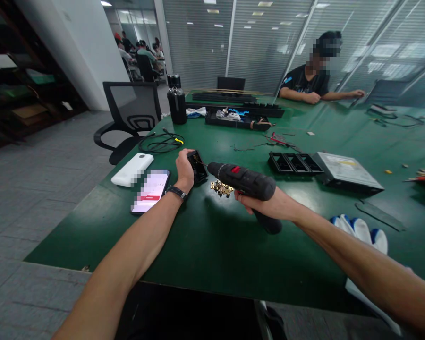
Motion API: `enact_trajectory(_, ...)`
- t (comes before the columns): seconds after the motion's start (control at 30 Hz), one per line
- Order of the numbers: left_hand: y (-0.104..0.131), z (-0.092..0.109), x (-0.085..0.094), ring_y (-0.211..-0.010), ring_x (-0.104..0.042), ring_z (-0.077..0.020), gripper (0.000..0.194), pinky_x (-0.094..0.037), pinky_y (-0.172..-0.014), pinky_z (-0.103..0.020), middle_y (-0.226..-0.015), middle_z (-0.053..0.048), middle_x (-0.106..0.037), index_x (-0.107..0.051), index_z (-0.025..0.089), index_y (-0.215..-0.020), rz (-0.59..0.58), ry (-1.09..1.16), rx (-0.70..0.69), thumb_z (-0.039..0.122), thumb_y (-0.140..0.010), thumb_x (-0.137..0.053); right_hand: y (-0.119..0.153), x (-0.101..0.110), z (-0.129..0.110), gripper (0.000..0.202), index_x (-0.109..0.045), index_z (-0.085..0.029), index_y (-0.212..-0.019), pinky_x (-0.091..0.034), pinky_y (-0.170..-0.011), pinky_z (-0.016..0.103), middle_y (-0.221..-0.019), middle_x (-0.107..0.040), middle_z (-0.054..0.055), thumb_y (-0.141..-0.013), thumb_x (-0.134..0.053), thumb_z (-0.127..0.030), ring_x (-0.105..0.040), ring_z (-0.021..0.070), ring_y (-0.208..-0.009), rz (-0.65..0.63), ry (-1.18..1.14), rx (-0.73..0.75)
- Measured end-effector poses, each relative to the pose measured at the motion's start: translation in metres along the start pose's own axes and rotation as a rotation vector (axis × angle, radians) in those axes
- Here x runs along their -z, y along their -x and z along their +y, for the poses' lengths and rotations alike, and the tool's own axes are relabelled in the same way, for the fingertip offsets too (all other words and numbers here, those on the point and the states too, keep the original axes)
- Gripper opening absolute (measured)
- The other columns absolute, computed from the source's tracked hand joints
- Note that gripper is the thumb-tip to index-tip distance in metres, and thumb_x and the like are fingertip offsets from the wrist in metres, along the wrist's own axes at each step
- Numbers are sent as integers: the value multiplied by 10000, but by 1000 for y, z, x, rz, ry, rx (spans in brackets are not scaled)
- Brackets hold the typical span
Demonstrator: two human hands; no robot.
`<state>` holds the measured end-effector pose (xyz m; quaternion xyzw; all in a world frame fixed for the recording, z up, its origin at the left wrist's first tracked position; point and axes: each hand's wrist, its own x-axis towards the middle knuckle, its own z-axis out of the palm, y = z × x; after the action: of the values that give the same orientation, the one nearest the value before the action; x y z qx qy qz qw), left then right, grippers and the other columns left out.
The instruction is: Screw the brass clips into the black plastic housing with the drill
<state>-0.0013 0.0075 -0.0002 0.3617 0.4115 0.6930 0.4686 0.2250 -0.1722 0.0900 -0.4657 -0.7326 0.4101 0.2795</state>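
Observation:
My right hand [265, 204] is wrapped round the grip of a black cordless drill [244, 179] with a red switch on its side. The drill points left, its thin bit reaching toward a small black plastic box [198, 167]. Whether the bit touches the box I cannot tell. My left hand [184, 171] grips that box by its left side and tilts its open face toward the drill. Small brass-coloured parts show inside the box. Below the drill's nose, a pile of small brass-coloured metal pieces [222, 189] lies on the green table [198, 250].
Left of my arm lie a phone [150, 191], a white power bank [132, 170] and a coiled black cable [161, 141]. On the right are a black three-compartment tray [295, 164], a metal-cased box [349, 171] and white-blue gloves [361, 231]. Another person [308, 80] sits across the table.

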Motion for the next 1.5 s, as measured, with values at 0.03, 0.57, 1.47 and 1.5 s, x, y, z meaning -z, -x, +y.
enact_trajectory(0.03,0,0,0,-641,-627,-179,411,-493,-568,-288,-737,-42,-668,-707,194,-844,0,-10,-4,541,-896,-492,1,-1,-1,462,-600,-187,-1381,-549,-520,265,-696,-662,-46,-935,-698,-262,-626,143,-557,12,7,-3)
enact_trajectory(0.57,6,3,-1,-646,-628,-186,404,-499,-586,-298,-747,-37,-666,-703,199,-853,-67,-31,-32,526,-912,-474,9,-4,2,505,-575,-206,-1422,-550,-519,279,-767,-681,-16,-944,-719,-284,-607,146,-564,28,-6,3)
enact_trajectory(1.47,3,-2,-1,-675,-630,-184,384,-512,-619,-293,-778,-39,-677,-704,208,-836,-104,-52,-73,506,-900,-471,14,-14,-6,616,-599,-224,-1483,-472,-443,253,-731,-680,-28,-885,-740,-176,-556,134,-502,118,113,81)
enact_trajectory(1.5,4,-1,-1,-671,-629,-185,381,-512,-618,-295,-775,-37,-675,-704,209,-837,-105,-50,-72,503,-901,-471,14,-15,-5,634,-592,-226,-1499,-474,-438,253,-740,-688,-24,-885,-747,-183,-558,134,-501,120,120,92)
